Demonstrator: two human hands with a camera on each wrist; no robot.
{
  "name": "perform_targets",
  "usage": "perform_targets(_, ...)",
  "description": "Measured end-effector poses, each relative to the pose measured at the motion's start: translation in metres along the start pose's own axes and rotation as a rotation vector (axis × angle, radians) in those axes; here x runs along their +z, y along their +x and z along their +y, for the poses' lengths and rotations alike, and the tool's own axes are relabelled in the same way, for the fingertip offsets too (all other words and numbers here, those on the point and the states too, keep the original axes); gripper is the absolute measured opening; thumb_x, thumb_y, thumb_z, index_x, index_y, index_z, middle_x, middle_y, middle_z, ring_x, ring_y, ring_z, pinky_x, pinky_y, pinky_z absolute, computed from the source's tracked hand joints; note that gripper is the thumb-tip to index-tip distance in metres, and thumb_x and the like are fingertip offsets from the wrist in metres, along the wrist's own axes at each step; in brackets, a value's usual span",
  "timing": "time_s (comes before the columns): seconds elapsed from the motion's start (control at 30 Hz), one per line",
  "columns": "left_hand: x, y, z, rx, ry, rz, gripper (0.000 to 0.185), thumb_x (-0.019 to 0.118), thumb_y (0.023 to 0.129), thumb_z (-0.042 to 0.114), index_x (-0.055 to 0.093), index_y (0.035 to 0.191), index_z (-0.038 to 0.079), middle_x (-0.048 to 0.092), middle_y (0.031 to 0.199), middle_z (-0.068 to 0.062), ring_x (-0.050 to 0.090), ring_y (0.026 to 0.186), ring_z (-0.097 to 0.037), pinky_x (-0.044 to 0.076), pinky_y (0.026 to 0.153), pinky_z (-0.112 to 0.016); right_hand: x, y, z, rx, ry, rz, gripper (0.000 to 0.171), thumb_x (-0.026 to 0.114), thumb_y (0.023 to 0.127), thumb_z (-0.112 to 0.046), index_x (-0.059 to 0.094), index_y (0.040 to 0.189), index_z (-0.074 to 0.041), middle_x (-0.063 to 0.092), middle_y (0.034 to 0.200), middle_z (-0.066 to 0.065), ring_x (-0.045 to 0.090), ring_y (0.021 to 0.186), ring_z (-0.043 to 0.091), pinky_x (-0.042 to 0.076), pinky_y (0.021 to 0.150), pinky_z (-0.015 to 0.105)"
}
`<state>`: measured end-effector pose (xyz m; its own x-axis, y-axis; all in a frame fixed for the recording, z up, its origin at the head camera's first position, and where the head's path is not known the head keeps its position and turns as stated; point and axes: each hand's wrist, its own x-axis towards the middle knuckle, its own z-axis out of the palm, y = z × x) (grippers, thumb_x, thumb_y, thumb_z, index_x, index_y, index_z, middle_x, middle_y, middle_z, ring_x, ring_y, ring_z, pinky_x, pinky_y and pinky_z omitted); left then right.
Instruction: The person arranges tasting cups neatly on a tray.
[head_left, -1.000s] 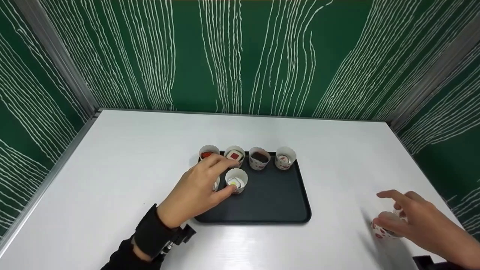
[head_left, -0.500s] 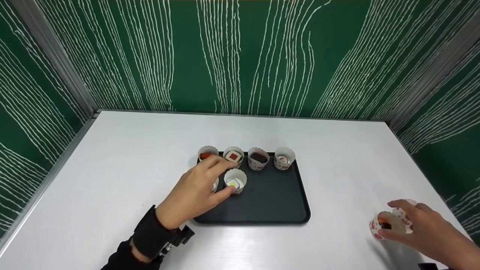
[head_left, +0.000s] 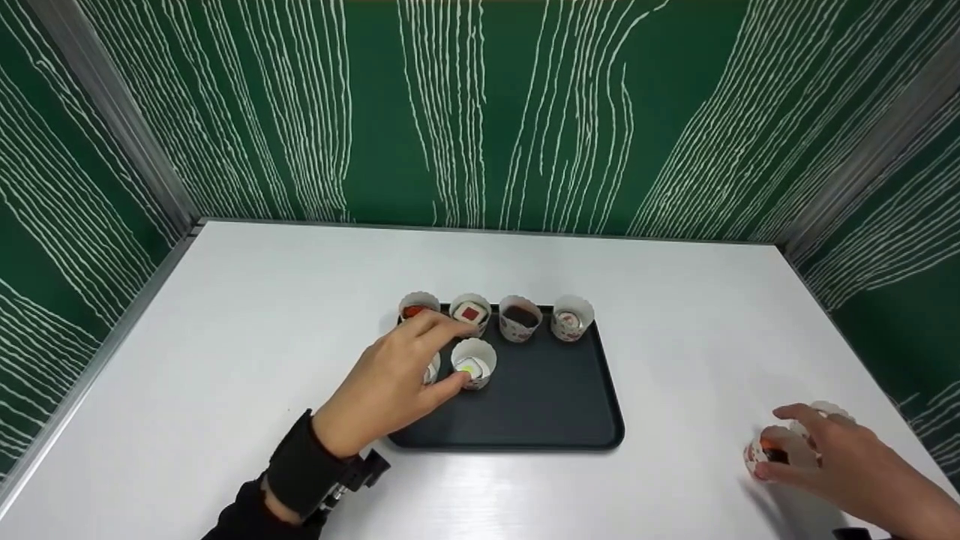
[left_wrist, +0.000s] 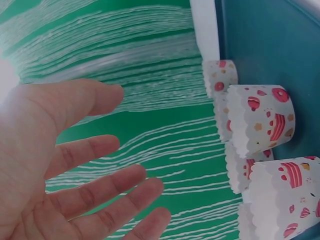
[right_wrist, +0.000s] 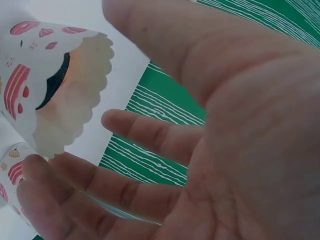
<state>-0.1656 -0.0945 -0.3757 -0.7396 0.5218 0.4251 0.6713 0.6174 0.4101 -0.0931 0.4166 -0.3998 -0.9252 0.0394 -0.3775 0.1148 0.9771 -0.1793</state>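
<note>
Head view shows your right hand (head_left: pixel 832 457) curling fingers and thumb around a white scalloped paper cup with red cake prints (head_left: pixel 765 455), upright on the white bench (head_left: pixel 262 337) at the near right, well apart from the black rectangular tray (head_left: pixel 540 405). Squeeze too hard and its thin wall may crumple or tip, spilling the dark filling. Its mouth faces up, long axis vertical. Your left hand (head_left: pixel 394 382) hovers relaxed and spread over the tray's left cups, holding nothing; a careless sweep could topple them.
</note>
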Motion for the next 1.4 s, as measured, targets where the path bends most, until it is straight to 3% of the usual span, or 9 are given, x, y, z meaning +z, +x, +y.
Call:
perform_targets(0.2,0.0,0.001,-0.001,-0.005,0.003,-0.003,0.05,0.085,0.095,0.026,0.068,0.141,0.018,0.069,0.129,-0.004,0.071,0.116,-0.021,0.061,0.094,-0.043,0.002,0.004,0.001,-0.032,-0.018,0.01,0.093,0.083,0.086,-0.061,0.053,0.139,0.01,0.062,0.105,0.017,0.055,0.091,0.026,0.054,0.072,0.043)
perform_targets(0.4,-0.001,0.0,-0.002,-0.014,0.008,-0.002,0.05,0.085,0.094,0.025,0.068,0.141,0.018,0.07,0.129,-0.005,0.071,0.114,-0.022,0.061,0.094,-0.043,0.008,0.011,0.006,-0.074,-0.024,0.033,0.085,0.087,0.086,-0.052,0.054,0.137,0.009,0.069,0.107,0.02,0.054,0.093,0.03,0.057,0.068,0.04)
perform_targets(0.63,0.0,0.0,-0.004,-0.009,0.009,0.004,0.05,0.085,0.093,0.024,0.068,0.14,0.019,0.07,0.127,-0.004,0.072,0.112,-0.022,0.061,0.092,-0.043,0.012,0.018,0.008,-0.171,-0.131,0.041,0.051,0.088,0.087,-0.04,0.076,0.116,0.001,0.069,0.118,0.018,0.058,0.097,0.028,0.061,0.073,0.043)
perform_targets(0.93,0.0,-0.001,-0.006,0.0,0.002,0.013,0.05,0.085,0.093,0.022,0.068,0.14,0.018,0.07,0.128,-0.004,0.07,0.114,-0.021,0.061,0.094,-0.042,0.008,0.018,-0.001,-0.109,-0.005,0.004,0.063,0.089,0.086,-0.04,0.062,0.125,0.001,0.076,0.11,0.014,0.057,0.093,0.025,0.059,0.071,0.04)
perform_targets(1.13,-0.001,-0.002,-0.006,-0.01,-0.003,0.008,0.051,0.085,0.093,0.022,0.068,0.141,0.017,0.069,0.129,-0.003,0.07,0.116,-0.021,0.06,0.096,-0.043,0.003,0.019,-0.011,-0.085,0.05,-0.012,0.068,0.088,0.087,-0.042,0.059,0.129,0.001,0.074,0.106,0.01,0.056,0.089,0.022,0.052,0.061,0.031)
perform_targets(1.27,-0.001,-0.001,-0.004,-0.017,-0.014,-0.004,0.051,0.084,0.094,0.023,0.067,0.142,0.016,0.069,0.129,-0.003,0.07,0.116,-0.021,0.061,0.095,-0.042,-0.002,0.018,-0.019,-0.088,0.042,0.028,0.068,0.089,0.086,-0.041,0.059,0.129,0.002,0.073,0.098,0.004,0.055,0.082,0.019,0.046,0.059,0.032)
perform_targets(1.4,-0.002,0.001,-0.002,-0.018,-0.022,-0.014,0.049,0.083,0.095,0.025,0.067,0.141,0.018,0.069,0.13,-0.002,0.071,0.114,-0.02,0.061,0.094,-0.042,-0.006,0.017,-0.028,-0.123,0.048,0.078,0.067,0.09,0.086,-0.038,0.061,0.131,0.002,0.075,0.101,0.008,0.06,0.079,0.018,0.049,0.059,0.032)
